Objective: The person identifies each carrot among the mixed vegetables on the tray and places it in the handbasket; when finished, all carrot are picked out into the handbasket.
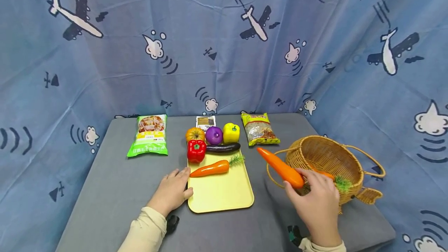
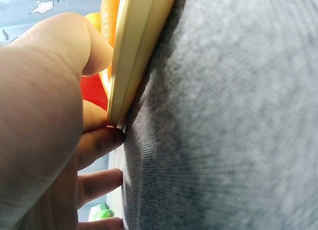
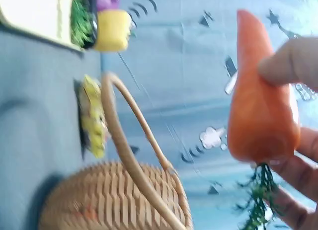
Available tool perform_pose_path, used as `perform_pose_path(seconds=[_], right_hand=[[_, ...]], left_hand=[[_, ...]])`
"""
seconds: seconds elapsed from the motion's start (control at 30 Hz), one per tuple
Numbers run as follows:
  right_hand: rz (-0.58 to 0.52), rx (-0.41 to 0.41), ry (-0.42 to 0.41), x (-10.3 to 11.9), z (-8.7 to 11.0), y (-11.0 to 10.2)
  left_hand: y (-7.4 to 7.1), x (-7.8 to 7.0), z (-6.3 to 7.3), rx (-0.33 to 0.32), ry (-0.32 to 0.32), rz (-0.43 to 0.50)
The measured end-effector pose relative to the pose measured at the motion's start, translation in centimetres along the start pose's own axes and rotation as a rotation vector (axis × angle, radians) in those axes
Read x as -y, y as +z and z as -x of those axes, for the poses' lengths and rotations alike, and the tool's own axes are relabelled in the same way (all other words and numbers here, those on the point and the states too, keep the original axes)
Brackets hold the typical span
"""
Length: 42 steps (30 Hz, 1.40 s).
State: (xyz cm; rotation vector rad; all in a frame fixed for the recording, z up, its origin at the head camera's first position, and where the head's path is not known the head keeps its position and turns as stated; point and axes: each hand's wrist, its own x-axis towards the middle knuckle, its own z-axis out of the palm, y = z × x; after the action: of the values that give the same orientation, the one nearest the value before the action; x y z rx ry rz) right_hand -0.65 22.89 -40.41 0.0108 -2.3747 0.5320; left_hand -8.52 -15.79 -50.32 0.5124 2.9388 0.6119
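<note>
My right hand [image 1: 316, 201] grips an orange carrot [image 1: 281, 168] beside the wicker basket [image 1: 315, 143], its narrow tip pointing away to the left. Green leaves [image 3: 258, 195] hang from its thick end in the right wrist view. Inside the basket, another carrot's green top [image 1: 343, 184] shows, partly behind my hand. At the left edge of a pale yellow tray [image 1: 220, 197], my left hand [image 1: 173, 189] holds the rim, thumb [image 2: 99, 56] over it and other fingers along the outer side. On the tray lies a leafy carrot [image 1: 211, 168], below a dark eggplant [image 1: 222, 148] and a red pepper [image 1: 196, 151].
Behind these sit an orange pumpkin-like vegetable [image 1: 195, 134], a round purple one [image 1: 214, 135] and a yellow pepper [image 1: 231, 132]. A green food bag [image 1: 150, 135] lies at left, a yellow bag [image 1: 259, 128] at right. Blue curtains [image 1: 210, 49] hang around the grey table [image 1: 122, 193].
</note>
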Motion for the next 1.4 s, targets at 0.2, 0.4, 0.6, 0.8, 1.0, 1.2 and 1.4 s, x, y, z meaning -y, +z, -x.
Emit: perform_pose_path(seconds=[0.2, 0.4, 0.6, 0.8, 1.0, 1.2, 1.4], right_hand=[[0.08, -0.083, 0.227, -1.6, -0.2, -1.8], [0.18, -0.12, 0.393, -3.2, 0.0, -2.8], [0.236, -0.058, 0.508, -4.2, -0.3, -3.7], [0.271, -0.004, 0.513, -5.1, -0.6, -3.9], [0.272, 0.037, 0.491, -5.8, -0.6, -3.8], [0.285, 0.087, 0.44, -6.1, -1.5, -4.0], [0.311, 0.112, 0.437, -6.5, -2.2, -4.1]], left_hand=[[0.0, -0.1, 0.1, 0.008, -0.014, -0.001], [0.2, 0.1, 0.2, 0.02, -0.02, -0.002], [0.8, 0.7, 0.1, 0.004, -0.023, 0.004], [0.8, 0.8, 0.1, 0.02, -0.041, 0.0], [0.6, 0.6, 0.0, 0.024, -0.04, -0.003], [0.5, 0.3, -0.1, 0.017, -0.032, 0.006], [0.0, -0.2, -0.1, 0.009, -0.018, -0.001]])
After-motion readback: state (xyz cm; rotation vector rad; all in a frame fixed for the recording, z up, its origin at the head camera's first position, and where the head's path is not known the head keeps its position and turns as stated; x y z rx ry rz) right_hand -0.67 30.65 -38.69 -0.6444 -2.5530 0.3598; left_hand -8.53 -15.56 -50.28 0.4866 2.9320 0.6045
